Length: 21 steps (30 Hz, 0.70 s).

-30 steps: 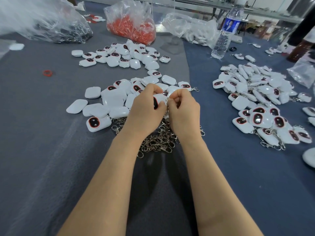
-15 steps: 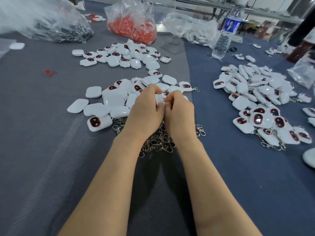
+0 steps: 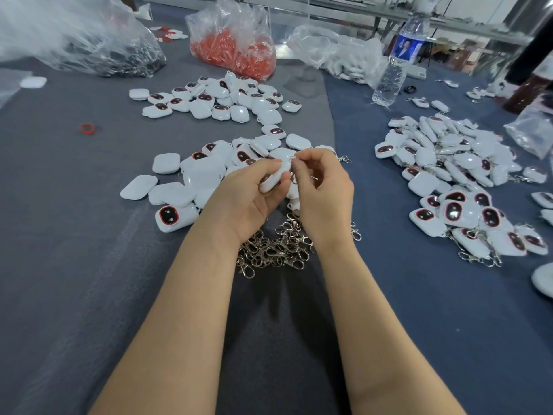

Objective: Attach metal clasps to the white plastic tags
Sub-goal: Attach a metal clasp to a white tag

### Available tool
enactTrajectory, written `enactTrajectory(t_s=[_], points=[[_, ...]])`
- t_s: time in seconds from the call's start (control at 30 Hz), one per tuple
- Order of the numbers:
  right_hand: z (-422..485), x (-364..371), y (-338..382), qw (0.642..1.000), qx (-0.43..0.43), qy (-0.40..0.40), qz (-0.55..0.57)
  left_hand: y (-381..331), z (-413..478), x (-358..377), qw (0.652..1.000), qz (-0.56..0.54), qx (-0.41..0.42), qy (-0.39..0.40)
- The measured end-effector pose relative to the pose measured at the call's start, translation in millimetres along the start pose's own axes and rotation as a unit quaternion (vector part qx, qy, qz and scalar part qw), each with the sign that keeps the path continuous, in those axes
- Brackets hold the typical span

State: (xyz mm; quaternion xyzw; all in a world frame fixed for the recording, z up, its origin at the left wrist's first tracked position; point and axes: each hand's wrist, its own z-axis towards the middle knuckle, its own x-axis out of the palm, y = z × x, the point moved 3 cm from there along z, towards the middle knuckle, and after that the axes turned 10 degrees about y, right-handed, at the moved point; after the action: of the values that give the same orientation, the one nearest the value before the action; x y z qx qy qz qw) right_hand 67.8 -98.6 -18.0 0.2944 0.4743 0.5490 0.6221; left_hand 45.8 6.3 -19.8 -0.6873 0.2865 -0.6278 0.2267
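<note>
**Clasp meets tag above the pile**

The left hand (image 3: 248, 196) curls its thumb and fingers round one white tag (image 3: 275, 176) and holds it clear of the desk (image 3: 74, 265). The right hand (image 3: 323, 190) sits just beside it at three o'clock. Its fingertips pinch a small metal clasp (image 3: 294, 158) against the tag's upper end. How far the ring is threaded cannot be told, because the fingers cover the joint.

The tag looks light, rigid and glossy, so it is probably slippery. It is best gripped across its broad faces near the lower end, leaving the upper end, where the clasp goes on, free. The clasp seems stiff and springy and needs a firm fingertip pinch.

The tag's long axis runs from seven o'clock up to one o'clock, with the upper end toward the right fingers. Its white shell faces the camera and no dark window shows.

The spare clasps (image 3: 275, 247) lie in a tangle under the wrists at six o'clock. Loose tags (image 3: 191, 181) spread out at nine o'clock. More tags (image 3: 227, 97) sit at twelve o'clock, in front of a bag of red parts (image 3: 236, 52). Well apart at three o'clock lies a heap of tags with clasps on them (image 3: 449, 175), likely the finished ones, and a water bottle (image 3: 392, 73) stands beyond it.
</note>
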Motion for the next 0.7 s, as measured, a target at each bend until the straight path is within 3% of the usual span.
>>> enactTrajectory(t_s=[0.17,0.37,0.47,0.63,0.7], points=[[0,-3,0,0.999,-0.010,0.002,-0.039,-1,-2,0,1.000,-0.013,-0.011,0.004],[2,-2,-2,0.991,-0.011,0.028,-0.131,-3,-3,-2,0.970,0.205,0.089,-0.098],[3,-2,-4,0.981,-0.003,0.052,-0.188,-6,-3,-3,0.901,0.390,0.139,-0.127],[3,2,-8,0.943,0.029,0.109,-0.312,-4,-8,6,0.715,0.650,0.238,-0.101],[2,4,-8,0.949,0.049,0.114,-0.289,-1,-9,8,0.685,0.675,0.256,-0.092]])
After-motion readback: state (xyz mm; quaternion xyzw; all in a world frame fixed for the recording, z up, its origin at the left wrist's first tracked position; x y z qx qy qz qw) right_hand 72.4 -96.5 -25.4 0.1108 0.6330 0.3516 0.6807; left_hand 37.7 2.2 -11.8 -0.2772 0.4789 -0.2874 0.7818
